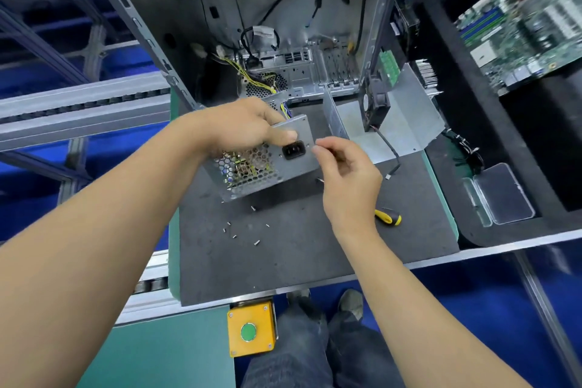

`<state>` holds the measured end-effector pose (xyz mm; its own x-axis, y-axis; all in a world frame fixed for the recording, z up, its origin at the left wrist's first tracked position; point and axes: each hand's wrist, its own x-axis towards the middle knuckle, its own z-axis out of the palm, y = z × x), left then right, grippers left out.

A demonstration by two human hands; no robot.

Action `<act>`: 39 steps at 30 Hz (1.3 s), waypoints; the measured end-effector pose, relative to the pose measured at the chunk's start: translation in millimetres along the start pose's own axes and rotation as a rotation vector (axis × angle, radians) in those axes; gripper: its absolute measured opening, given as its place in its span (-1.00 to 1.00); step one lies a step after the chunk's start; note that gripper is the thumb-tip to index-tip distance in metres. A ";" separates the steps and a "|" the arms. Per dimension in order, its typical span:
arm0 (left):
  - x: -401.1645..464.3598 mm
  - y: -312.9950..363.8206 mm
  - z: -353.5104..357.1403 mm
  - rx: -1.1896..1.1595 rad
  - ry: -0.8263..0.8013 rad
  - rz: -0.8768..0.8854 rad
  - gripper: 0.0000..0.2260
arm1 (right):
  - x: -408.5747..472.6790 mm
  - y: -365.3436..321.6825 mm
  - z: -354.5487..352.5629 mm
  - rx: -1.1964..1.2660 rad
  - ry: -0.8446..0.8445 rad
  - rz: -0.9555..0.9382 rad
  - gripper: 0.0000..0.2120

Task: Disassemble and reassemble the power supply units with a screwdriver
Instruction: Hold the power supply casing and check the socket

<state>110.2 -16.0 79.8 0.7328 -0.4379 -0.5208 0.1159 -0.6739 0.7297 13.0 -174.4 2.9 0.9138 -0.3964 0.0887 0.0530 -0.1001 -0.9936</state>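
The left hand (pixel 248 129) is gripping the power supply unit (pixel 267 161) at frame centre; the right hand (pixel 343 179) is pinching something small, probably a screw, just right of its rear plate.

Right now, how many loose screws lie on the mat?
7 loose screws on the mat: six below the power supply, one beside the right hand. More may be hidden.
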 end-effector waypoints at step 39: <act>24.1 9.8 -39.6 -0.035 -0.106 -0.064 -0.83 | 33.0 -4.7 13.3 -0.470 0.000 -0.562 -0.91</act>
<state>155.6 -9.5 92.0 0.6481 -0.4565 -0.6095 0.1849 -0.6821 0.7075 48.2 -174.8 9.6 0.7996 -0.1696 0.5761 0.3354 -0.6696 -0.6626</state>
